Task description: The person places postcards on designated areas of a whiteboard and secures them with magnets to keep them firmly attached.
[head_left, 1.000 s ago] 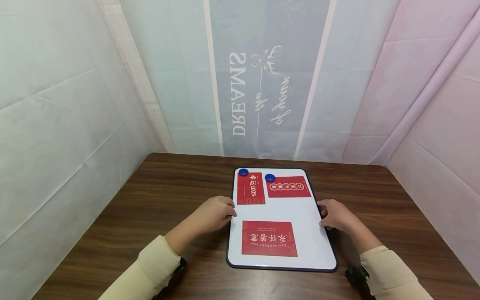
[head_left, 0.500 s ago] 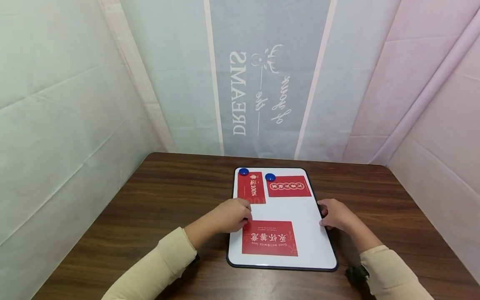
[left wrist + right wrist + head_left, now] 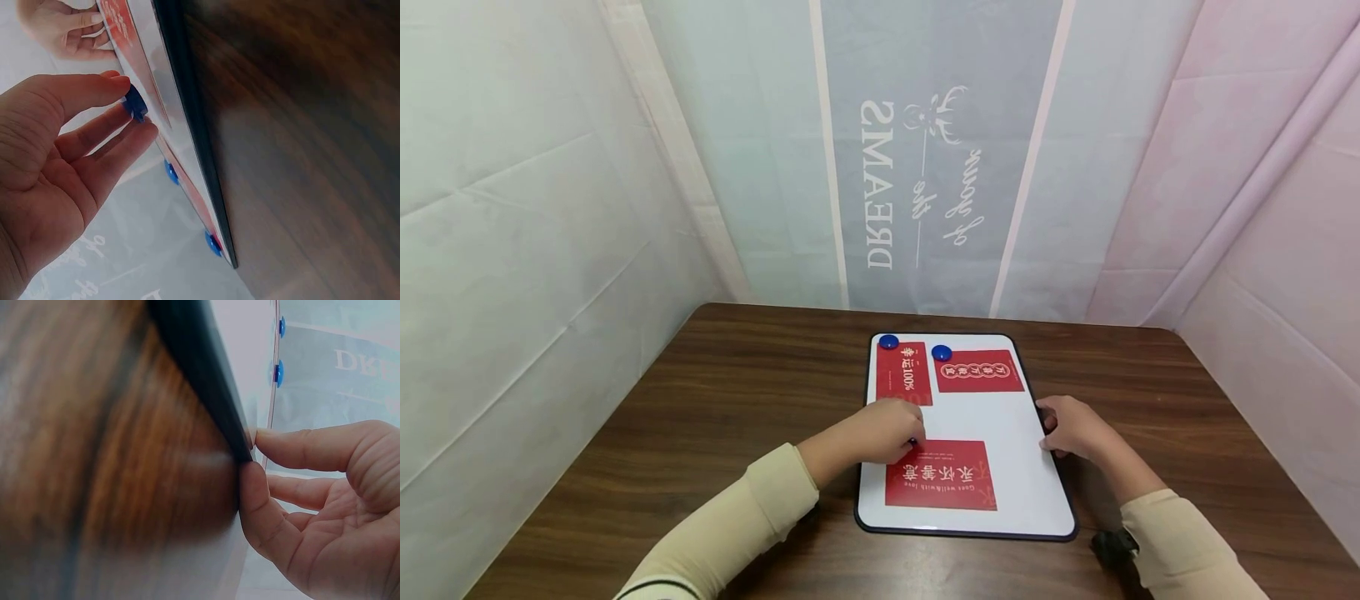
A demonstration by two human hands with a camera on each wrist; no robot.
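Observation:
A whiteboard (image 3: 977,425) with a dark frame lies flat, bearing red cards. My left hand (image 3: 891,432) pinches a round blue magnet (image 3: 135,103) between thumb and fingers, over the upper left part of the near red card (image 3: 942,487). At the board's right edge, my right hand (image 3: 1072,427) grips the frame (image 3: 231,419) with its thumb on top and a finger against the side. On the far half, one blue magnet (image 3: 889,342) sits on the left red card (image 3: 904,375), and another blue magnet (image 3: 942,353) on the corner of the right red card (image 3: 981,372).
The board rests on a dark wood-grain table (image 3: 760,375). Behind it hangs a grey-blue curtain (image 3: 925,50) with mirrored lettering, and pale cloth walls (image 3: 535,250) stand at both sides. Black wrist straps (image 3: 1112,548) show near the sleeves.
My left hand has moved rightward from the board's left edge to over the near red card. My right hand stays at the right edge.

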